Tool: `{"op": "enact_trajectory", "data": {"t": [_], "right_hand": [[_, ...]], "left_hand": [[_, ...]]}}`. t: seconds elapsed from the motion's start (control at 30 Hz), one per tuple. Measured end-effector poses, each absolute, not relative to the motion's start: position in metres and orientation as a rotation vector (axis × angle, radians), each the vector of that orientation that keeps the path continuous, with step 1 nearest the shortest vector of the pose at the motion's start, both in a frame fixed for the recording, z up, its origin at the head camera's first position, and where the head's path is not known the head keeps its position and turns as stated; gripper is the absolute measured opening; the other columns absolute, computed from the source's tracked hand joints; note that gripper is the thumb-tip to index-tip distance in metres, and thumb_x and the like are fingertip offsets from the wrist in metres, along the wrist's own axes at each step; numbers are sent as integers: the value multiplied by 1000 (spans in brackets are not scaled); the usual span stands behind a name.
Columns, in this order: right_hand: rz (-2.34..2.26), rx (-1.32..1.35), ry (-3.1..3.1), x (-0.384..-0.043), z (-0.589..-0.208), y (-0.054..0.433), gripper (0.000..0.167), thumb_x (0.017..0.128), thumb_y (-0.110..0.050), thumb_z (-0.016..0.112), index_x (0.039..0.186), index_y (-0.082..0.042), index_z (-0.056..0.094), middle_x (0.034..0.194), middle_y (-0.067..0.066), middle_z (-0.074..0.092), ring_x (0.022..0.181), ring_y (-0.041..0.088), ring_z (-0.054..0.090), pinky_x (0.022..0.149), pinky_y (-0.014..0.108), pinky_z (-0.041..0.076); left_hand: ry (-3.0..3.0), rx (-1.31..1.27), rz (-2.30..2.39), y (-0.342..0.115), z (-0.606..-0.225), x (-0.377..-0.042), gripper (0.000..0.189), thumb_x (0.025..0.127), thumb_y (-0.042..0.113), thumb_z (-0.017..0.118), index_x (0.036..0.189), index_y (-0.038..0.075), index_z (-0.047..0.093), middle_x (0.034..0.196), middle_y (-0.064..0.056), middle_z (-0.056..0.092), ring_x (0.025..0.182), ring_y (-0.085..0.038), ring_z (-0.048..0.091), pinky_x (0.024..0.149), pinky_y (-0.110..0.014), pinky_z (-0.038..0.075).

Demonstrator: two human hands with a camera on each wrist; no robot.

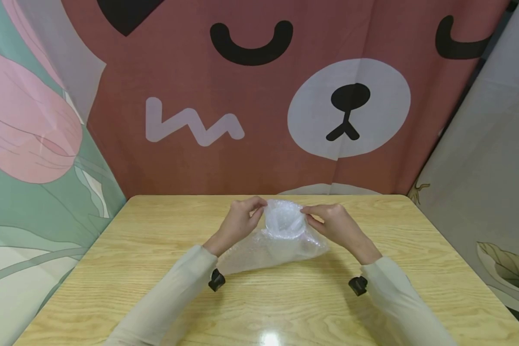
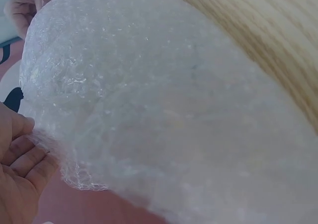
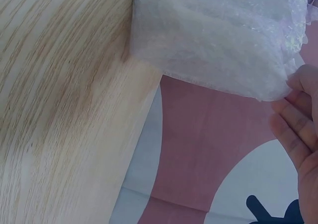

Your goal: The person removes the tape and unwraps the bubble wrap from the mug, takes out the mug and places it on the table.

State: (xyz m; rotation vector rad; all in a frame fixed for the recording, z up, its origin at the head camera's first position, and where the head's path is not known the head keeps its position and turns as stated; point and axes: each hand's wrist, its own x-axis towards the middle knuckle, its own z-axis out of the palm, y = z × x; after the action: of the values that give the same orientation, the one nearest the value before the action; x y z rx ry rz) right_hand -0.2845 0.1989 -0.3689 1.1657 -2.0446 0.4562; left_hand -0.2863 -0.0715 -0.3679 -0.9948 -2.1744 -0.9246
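Observation:
A crumpled, see-through piece of bubble wrap (image 1: 281,250) is held up over the far half of the table, its lower part spreading toward the left. My left hand (image 1: 237,222) pinches its upper left edge between thumb and fingers. At the upper right edge, my right hand (image 1: 338,227) pinches it the same way. Between the hands the top forms a rounded, whiter patch. The left wrist view is mostly filled by the bubble wrap (image 2: 139,95), with my left hand's fingers (image 2: 30,159) at its edge. In the right wrist view, my right thumb and fingers (image 3: 290,122) grip a corner.
The wooden table (image 1: 164,221) has a light yellow grain and rounded far corners. Right behind its far edge hangs a reddish curtain (image 1: 190,168) with a bear print. Printed curtains also stand along both sides. A small black device (image 1: 216,280) sits at each wrist.

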Motion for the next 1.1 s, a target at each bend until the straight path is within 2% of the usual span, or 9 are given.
{"op": "enact_trajectory", "data": {"t": [0.4, 0.53, 0.7, 0.77, 0.93, 1.1], "right_hand": [[491, 1131, -2067, -284, -370, 198, 20, 74, 6, 77, 92, 0, 75, 85, 11, 73, 74, 21, 71, 59, 32, 58], [491, 1153, -2075, -284, -369, 199, 19, 75, 6, 76, 93, 0, 74, 86, 10, 73, 77, 22, 71, 62, 33, 58], [487, 1163, -2124, -281, -367, 201, 24, 76, 3, 75, 100, 0, 74, 92, 11, 73, 79, 22, 71, 62, 34, 58], [486, 1164, -2151, -280, -367, 201, 26, 77, 1, 75, 102, 0, 73, 96, 11, 72, 82, 23, 71, 64, 35, 58], [479, 1198, -2204, -277, -364, 201, 28, 78, -4, 75, 106, 1, 72, 105, 10, 71, 93, 25, 69, 73, 39, 58], [470, 1244, -2213, -277, -361, 202, 30, 78, -5, 76, 107, 0, 72, 107, 11, 70, 93, 24, 69, 72, 38, 58]], "left_hand": [[-2244, -940, -1029, -74, -368, -288, 11, 89, -6, 61, 96, -2, 68, 96, -14, 72, 91, -23, 70, 79, -32, 56], [-2265, -937, -960, -75, -367, -286, 13, 87, -5, 65, 98, -1, 70, 99, -14, 72, 93, -23, 69, 78, -34, 57], [-2265, -994, -843, -75, -364, -281, 23, 83, -8, 65, 105, -3, 70, 105, -14, 71, 85, -20, 68, 72, -33, 56], [-2250, -1017, -815, -76, -362, -278, 25, 83, -9, 64, 107, -4, 69, 107, -15, 70, 88, -21, 67, 74, -33, 56], [-2201, -1027, -796, -79, -358, -268, 25, 84, -9, 63, 108, -6, 68, 113, -20, 67, 107, -30, 63, 87, -38, 54], [-2127, -1034, -757, -82, -354, -256, 24, 84, -6, 64, 108, -5, 69, 114, -22, 66, 109, -32, 62, 87, -41, 53]]}}
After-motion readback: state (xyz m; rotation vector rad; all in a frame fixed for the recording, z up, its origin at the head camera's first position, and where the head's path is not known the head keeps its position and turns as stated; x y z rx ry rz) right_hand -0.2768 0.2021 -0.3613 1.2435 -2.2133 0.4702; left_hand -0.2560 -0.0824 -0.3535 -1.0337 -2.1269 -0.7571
